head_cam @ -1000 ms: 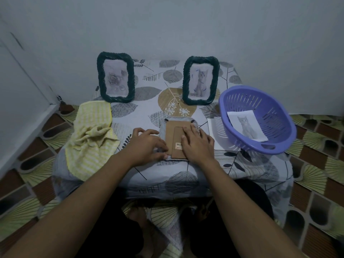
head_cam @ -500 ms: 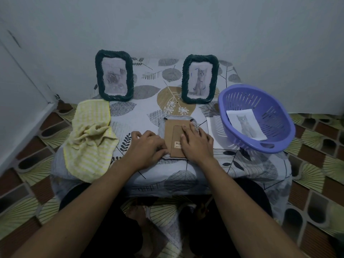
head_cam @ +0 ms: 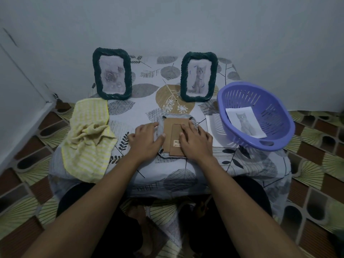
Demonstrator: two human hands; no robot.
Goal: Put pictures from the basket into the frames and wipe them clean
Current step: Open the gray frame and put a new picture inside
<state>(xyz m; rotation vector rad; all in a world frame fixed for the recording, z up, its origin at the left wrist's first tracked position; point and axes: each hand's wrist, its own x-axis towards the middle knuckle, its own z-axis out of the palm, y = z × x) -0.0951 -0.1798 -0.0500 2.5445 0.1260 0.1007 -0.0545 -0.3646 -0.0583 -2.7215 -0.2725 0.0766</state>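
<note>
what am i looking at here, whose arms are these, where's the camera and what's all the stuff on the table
There is no machine here. These are a person's two bare arms, filmed by one wide-angle camera worn on their head and looking forward and down. That is why the arms reach in from the bottom of the picture.

The low table has a leaf-patterned cover. At the back stand two dark green frames, the rose frame and the cat frame. In the middle lies the face-down frame, with its brown cardboard back up. The left hand rests on its left edge and the right hand lies flat on the back. Neither hand lifts anything.

On the left is a yellow cloth. On the right, a purple basket holds a loose cat picture, and a white sheet lies partly under the basket.
</note>
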